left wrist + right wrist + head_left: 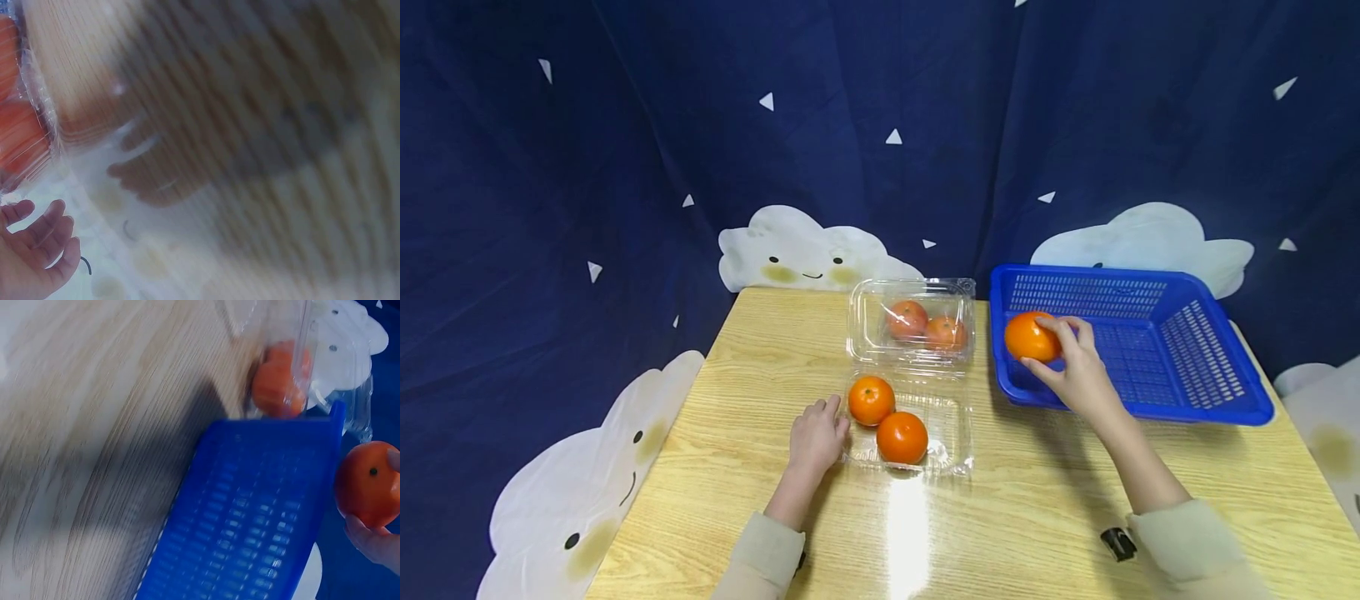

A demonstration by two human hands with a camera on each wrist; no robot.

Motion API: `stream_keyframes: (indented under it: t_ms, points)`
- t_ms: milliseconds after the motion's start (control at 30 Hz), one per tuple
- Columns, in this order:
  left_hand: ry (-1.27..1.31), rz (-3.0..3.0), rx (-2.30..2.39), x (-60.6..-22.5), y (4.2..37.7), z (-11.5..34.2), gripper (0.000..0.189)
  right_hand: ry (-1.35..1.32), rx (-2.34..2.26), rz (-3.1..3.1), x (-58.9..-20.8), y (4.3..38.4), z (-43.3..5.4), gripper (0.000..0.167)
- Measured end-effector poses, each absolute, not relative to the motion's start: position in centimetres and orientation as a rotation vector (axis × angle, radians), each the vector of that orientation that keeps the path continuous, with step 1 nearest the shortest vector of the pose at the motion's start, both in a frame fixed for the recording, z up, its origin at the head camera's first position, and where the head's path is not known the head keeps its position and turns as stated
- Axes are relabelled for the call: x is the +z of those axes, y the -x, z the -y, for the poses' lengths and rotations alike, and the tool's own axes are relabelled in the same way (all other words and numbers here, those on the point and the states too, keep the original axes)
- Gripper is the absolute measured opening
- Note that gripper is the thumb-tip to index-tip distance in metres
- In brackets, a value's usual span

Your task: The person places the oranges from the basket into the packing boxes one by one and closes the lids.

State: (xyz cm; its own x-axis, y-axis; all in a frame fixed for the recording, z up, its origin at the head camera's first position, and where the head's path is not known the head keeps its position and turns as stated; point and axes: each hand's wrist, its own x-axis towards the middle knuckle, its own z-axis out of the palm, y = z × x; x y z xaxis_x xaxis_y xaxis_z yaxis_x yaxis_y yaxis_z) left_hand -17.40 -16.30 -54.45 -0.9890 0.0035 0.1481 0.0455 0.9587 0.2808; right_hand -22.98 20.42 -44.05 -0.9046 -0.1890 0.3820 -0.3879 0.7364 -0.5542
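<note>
My right hand pinches an orange between thumb and fingers, over the left end of a blue plastic basket. In the right wrist view the held orange shows its green stem spot beside the basket rim. My left hand rests on the table with relaxed fingers, by the left edge of a clear plastic box. Two oranges sit in that box, one at the back left and one nearer the front. The left wrist view shows the fingers loosely bent, holding nothing.
Behind the box's base stands its clear lid, and two paler oranges show through clear plastic there. A small black object lies by the right sleeve. A dark blue curtain with clouds hangs behind the wooden table.
</note>
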Motion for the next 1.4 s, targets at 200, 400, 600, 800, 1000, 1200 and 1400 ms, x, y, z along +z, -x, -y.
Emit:
stream_keyframes:
  t_ms: [200, 400, 600, 800, 1000, 1200, 1400]
  points:
    - [0.044, 2.960, -0.421, -54.5, 17.4, 16.3, 0.031, -0.556, 0.941, 2.618, -44.2, 22.1, -18.6, 0.057]
    - [0.053, 2.952, -0.426, -54.5, 17.3, 16.3, 0.031, -0.643, 0.952, 2.579, -44.6, 21.3, -17.0, 0.058]
    - [0.056, 2.935, -0.425, -54.5, 17.2, 16.3, 0.028, -0.731, 0.976, 2.595, -45.1, 20.6, -15.6, 0.057]
    - [0.050, 2.940, -0.424, -54.6, 17.3, 16.3, 0.028, -0.785, 0.958, 2.643, -46.1, 20.0, -14.4, 0.055]
    - [0.050, 2.935, -0.429, -54.6, 17.2, 16.3, 0.027, -0.845, 0.933, 2.649, -47.1, 19.6, -13.4, 0.055]
    - [0.064, 2.917, -0.431, -54.6, 17.3, 16.3, 0.027, -0.898, 0.872, 2.647, -48.0, 19.4, -12.5, 0.053]
    - [0.047, 2.940, -0.431, -54.6, 17.3, 16.2, 0.030, -0.895, 0.822, 2.697, -48.8, 19.4, -11.9, 0.052]
